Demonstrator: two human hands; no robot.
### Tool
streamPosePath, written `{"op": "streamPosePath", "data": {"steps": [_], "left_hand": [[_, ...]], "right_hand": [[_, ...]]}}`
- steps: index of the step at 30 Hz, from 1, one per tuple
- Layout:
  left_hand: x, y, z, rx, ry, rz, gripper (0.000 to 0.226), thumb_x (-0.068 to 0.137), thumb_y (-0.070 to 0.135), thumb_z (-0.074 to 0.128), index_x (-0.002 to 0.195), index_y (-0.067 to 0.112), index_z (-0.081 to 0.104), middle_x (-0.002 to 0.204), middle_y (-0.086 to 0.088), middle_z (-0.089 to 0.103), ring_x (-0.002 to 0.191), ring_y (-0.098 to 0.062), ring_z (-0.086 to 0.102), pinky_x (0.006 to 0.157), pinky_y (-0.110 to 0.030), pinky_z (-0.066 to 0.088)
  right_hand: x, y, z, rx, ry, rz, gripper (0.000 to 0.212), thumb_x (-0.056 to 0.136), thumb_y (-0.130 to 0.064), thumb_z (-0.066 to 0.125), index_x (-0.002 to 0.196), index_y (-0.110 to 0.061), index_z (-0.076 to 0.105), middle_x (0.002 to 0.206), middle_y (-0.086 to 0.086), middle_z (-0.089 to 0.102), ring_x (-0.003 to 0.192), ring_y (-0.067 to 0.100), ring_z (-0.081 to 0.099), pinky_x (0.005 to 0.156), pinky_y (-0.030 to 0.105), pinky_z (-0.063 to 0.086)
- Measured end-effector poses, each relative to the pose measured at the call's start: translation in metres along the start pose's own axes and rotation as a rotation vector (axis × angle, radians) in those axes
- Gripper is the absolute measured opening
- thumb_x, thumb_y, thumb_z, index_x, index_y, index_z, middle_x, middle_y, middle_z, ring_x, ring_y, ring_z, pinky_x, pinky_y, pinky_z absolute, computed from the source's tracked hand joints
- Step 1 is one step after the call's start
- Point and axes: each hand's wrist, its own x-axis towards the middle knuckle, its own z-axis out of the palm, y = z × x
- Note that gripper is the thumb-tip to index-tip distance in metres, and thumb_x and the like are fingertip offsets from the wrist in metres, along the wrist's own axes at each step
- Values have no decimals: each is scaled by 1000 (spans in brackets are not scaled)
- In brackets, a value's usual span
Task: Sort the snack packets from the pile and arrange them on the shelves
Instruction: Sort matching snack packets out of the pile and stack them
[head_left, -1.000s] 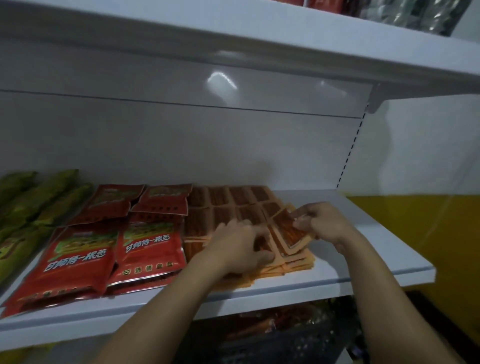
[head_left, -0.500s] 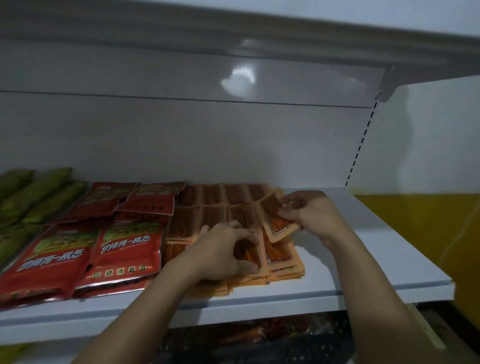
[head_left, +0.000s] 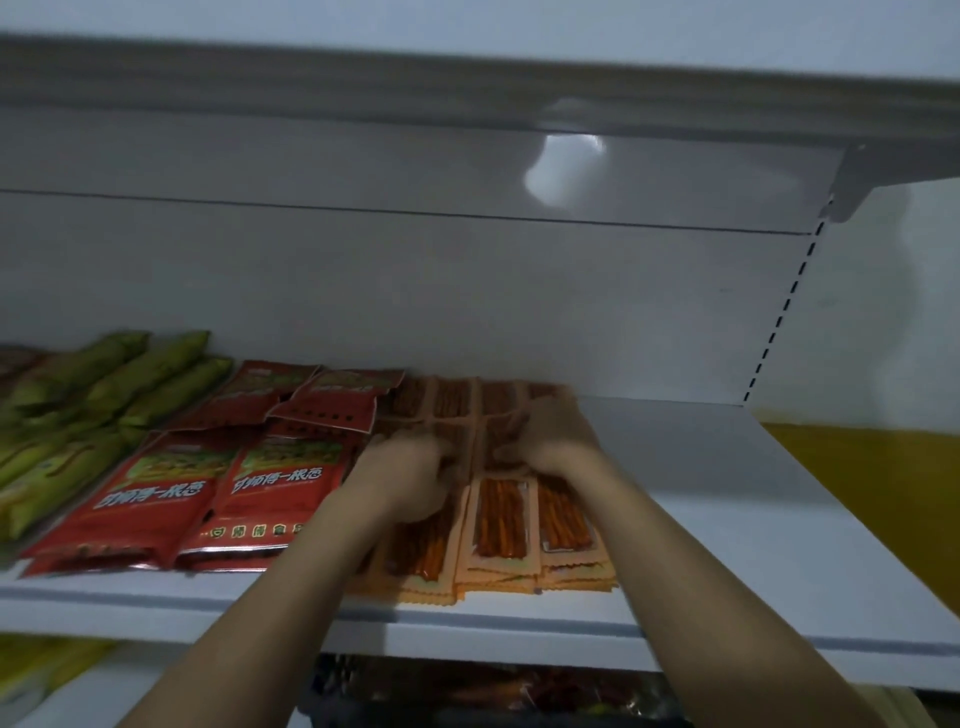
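Flat orange snack packets (head_left: 501, 519) with clear windows lie in rows on the white shelf (head_left: 753, 551), stacked at the front edge. My right hand (head_left: 553, 436) is palm down over the middle row and holds an orange packet against it. My left hand (head_left: 410, 478) is just left of it, with its fingers bent onto the orange packets. Motion blur hides whether it grips one. Red snack packets (head_left: 275, 493) lie to the left of the orange ones, and green packets (head_left: 104, 384) lie further left.
The upper shelf (head_left: 467, 78) hangs low overhead, with its bracket (head_left: 852, 182) at the right. Bare shelf surface lies right of the orange packets. Below the shelf, a dark basket (head_left: 493, 701) holds more packets. A yellow wall (head_left: 883, 483) is at the far right.
My right hand carried its orange packet from above the front stack back to the middle row and lowered it. My left hand moved back from the front stack alongside it. The view tilted down.
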Motion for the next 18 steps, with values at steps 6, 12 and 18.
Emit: {"op": "streamPosePath", "data": {"steps": [6,12,18], "left_hand": [[3,0,3,-3,15,-3,24,97,35,49,115,29,64,122,-2,63,115,-25,57,101,-44,43],[2,2,5,9,39,0,23,97,32,50,114,25,64,121,-3,63,113,-25,57,99,-45,45],[-13,-5,-5,105,148,-7,26,96,41,50,113,23,60,115,-1,62,108,-23,58,93,-38,46]], "right_hand": [[6,2,-1,-224,-80,-17,49,75,-53,76,111,-20,71,115,1,66,107,20,59,81,26,44],[7,8,-3,-300,-115,-63,48,75,-52,77,112,-21,72,115,-1,66,106,19,60,85,27,47],[-7,-17,-3,-226,54,-195,19,84,-42,66,100,-31,70,99,-8,64,97,18,63,72,24,39]]}}
